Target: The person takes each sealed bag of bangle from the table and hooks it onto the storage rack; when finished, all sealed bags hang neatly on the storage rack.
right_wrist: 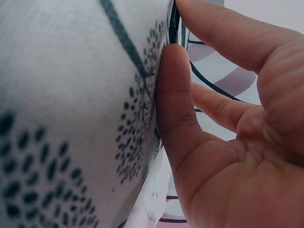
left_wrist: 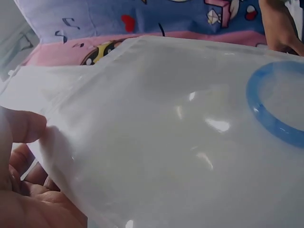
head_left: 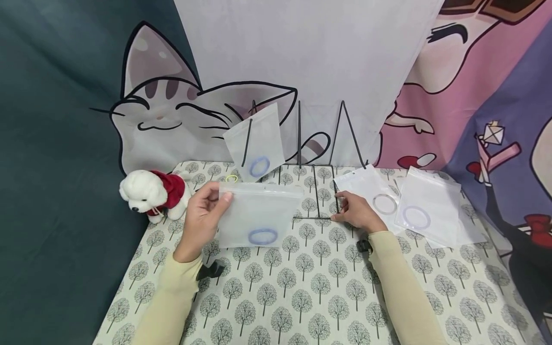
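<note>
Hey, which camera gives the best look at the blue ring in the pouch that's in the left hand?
The head view: it shows the whole blue ring, low in the pouch that the left hand pinches. The left wrist view is closer, but its right edge cuts the ring off. The right wrist view shows none of it.

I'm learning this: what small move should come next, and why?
Probably bring the left hand's bag to the rack: it is held apart from it, the right hand touches the rack, and another bag stands tilted there.
</note>
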Action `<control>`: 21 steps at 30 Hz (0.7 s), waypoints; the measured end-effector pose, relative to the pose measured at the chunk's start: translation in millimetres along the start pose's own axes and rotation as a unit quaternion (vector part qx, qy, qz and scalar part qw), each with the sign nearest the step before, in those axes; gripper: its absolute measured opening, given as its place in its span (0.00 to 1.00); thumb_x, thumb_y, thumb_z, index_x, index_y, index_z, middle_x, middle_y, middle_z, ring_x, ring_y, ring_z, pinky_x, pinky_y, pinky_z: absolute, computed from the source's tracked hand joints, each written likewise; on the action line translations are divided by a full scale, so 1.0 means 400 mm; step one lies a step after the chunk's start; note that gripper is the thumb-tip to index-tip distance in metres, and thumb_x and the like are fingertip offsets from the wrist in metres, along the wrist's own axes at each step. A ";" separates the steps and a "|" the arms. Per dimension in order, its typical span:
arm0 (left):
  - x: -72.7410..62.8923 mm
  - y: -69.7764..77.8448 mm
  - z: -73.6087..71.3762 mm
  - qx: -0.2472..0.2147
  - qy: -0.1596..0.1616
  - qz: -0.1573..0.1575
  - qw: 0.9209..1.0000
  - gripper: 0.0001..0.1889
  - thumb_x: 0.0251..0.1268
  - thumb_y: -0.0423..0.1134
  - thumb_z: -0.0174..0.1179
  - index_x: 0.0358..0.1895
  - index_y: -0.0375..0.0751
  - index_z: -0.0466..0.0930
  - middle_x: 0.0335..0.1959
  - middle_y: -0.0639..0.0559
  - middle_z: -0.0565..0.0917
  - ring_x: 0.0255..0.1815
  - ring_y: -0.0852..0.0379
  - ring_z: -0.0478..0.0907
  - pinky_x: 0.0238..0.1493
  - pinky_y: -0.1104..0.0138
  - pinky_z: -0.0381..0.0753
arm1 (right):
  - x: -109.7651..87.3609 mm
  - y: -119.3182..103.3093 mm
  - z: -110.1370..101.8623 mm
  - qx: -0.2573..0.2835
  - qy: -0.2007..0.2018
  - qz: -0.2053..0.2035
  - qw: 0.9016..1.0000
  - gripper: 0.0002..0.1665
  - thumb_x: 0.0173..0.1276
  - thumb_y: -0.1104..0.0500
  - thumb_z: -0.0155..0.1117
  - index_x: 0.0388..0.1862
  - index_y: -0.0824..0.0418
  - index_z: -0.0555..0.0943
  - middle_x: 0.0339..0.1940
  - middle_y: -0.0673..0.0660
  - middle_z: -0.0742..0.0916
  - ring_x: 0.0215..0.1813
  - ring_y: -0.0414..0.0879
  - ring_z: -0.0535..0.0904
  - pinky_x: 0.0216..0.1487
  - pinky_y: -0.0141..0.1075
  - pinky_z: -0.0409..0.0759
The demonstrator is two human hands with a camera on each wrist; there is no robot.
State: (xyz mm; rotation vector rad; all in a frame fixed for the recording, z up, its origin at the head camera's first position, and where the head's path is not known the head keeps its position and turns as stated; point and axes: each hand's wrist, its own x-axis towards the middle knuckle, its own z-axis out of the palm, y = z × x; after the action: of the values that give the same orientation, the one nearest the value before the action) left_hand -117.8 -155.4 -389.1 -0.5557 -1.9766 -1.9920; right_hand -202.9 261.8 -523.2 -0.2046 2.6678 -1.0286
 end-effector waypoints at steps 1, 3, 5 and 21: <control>0.007 -0.001 0.011 -0.008 0.003 0.002 1.000 0.08 0.74 0.21 0.56 0.51 0.19 0.77 0.42 0.57 0.92 0.35 0.60 0.90 0.35 0.66 0.90 | 0.000 0.000 0.000 -0.001 0.001 0.000 1.000 0.49 0.60 0.55 0.84 0.76 0.63 0.71 0.48 0.60 0.85 0.46 0.49 0.82 0.57 0.51 0.82; 0.021 -0.004 0.030 -0.020 0.006 0.003 1.000 0.08 0.75 0.22 0.55 0.51 0.20 0.77 0.42 0.57 0.92 0.35 0.61 0.89 0.35 0.67 0.90 | 0.000 -0.001 0.000 -0.001 0.001 -0.001 1.000 0.49 0.60 0.55 0.84 0.76 0.63 0.71 0.49 0.61 0.85 0.46 0.49 0.82 0.57 0.51 0.82; 0.032 -0.007 0.046 -0.031 0.008 0.001 1.000 0.08 0.75 0.22 0.56 0.51 0.22 0.77 0.41 0.58 0.92 0.35 0.61 0.89 0.35 0.67 0.89 | 0.000 -0.002 0.001 -0.001 0.001 -0.001 1.000 0.49 0.60 0.55 0.84 0.77 0.64 0.71 0.49 0.61 0.85 0.46 0.49 0.82 0.57 0.51 0.82; 0.064 -0.055 -0.015 -0.088 0.112 0.015 0.990 0.11 0.77 0.24 0.54 0.45 0.44 0.82 0.38 0.56 0.90 0.38 0.63 0.86 0.39 0.71 0.85 | -0.002 0.001 0.003 -0.005 0.003 0.000 1.000 0.49 0.61 0.55 0.84 0.77 0.64 0.70 0.49 0.61 0.85 0.46 0.49 0.82 0.57 0.51 0.81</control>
State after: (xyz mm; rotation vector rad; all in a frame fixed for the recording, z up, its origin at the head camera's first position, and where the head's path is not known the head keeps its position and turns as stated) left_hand -151.0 -159.0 -397.1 -0.3777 -1.6633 -2.1210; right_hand -201.7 261.6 -524.1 -0.2052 2.6785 -1.0177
